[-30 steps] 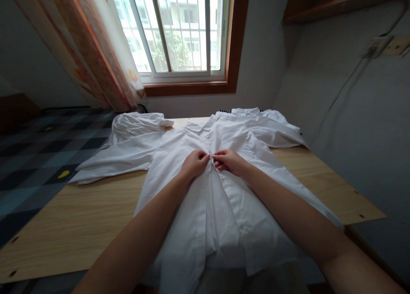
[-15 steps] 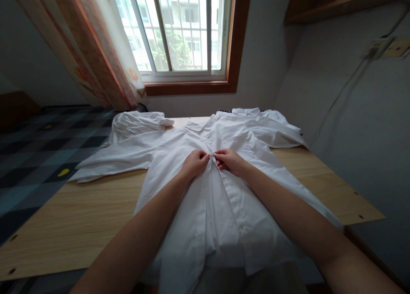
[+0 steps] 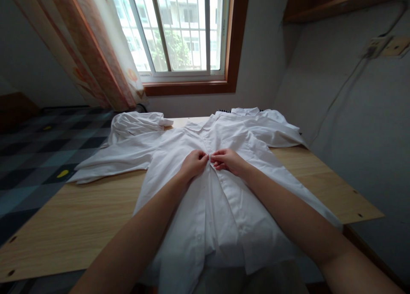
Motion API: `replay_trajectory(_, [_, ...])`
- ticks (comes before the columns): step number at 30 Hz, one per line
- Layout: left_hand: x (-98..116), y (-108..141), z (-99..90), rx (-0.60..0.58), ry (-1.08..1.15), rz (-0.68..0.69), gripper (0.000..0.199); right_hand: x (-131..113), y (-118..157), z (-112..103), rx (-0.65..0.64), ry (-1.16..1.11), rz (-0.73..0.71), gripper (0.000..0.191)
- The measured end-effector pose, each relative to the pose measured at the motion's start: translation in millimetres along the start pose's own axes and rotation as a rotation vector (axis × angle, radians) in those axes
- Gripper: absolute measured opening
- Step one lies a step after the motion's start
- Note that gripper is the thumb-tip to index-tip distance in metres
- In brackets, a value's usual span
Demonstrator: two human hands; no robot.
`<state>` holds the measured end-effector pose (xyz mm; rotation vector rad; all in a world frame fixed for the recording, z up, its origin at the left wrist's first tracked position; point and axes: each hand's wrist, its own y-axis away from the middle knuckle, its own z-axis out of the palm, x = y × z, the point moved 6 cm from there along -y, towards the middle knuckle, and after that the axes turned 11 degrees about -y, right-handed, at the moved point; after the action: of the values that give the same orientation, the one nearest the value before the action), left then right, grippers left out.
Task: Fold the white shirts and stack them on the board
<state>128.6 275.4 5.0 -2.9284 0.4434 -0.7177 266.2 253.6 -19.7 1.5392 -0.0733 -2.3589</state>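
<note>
A white button-up shirt [image 3: 179, 148] lies face up, its collar toward the window and its sleeves spread to both sides. My left hand [image 3: 194, 162] pinches one edge of the front placket at mid-chest. Opposite it, my right hand [image 3: 229, 160] pinches the other edge, the fingertips of both hands nearly meeting. Above them a button [image 3: 205, 139] shows on the placket where the fronts overlap. Below my hands the two front panels hang apart, and the hem drops over the near edge of the board. The button between my fingers is too small to make out.
The shirt rests on a pale wooden board [image 3: 96, 208]. Bunched white cloth [image 3: 134, 125] lies at the back left, and more white clothing [image 3: 246, 111] at the back right. A checked bedspread [image 3: 25, 157] is at left. A power cord [image 3: 339, 91] hangs along the right wall.
My right fingertips have shifted slightly left, closer to my left fingers at the placket. Both hands keep their pinch, and the shirt lies nearly the same.
</note>
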Motion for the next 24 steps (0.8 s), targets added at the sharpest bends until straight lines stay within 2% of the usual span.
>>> replay_trajectory(9, [-1.3,1.4,-3.0,-0.001,0.098,0.036,0.027,-0.6,-2.8,-1.3,0.095,0.109,-0.131,0.013])
replay_trajectory(13, [-3.2,0.1,-1.8,-0.012,0.079,0.021,0.03,0.7,-3.7,0.7,0.134,0.19,-0.187,0.011])
replay_trajectory(17, [-1.8,-0.7,-0.2,-0.019,0.034,0.013,0.041,0.2,-3.4,4.1,0.174,0.326,-0.275,0.011])
replay_trajectory(20, [1.1,1.4,-0.9,-0.004,-0.014,0.007,0.045,-4.4,-2.4,7.3,0.199,0.491,-0.395,0.01])
replay_trajectory(24, [2.1,4.1,-2.1,0.018,-0.046,-0.021,0.041,-12.9,0.7,12.8,0.219,0.717,-0.582,0.01])
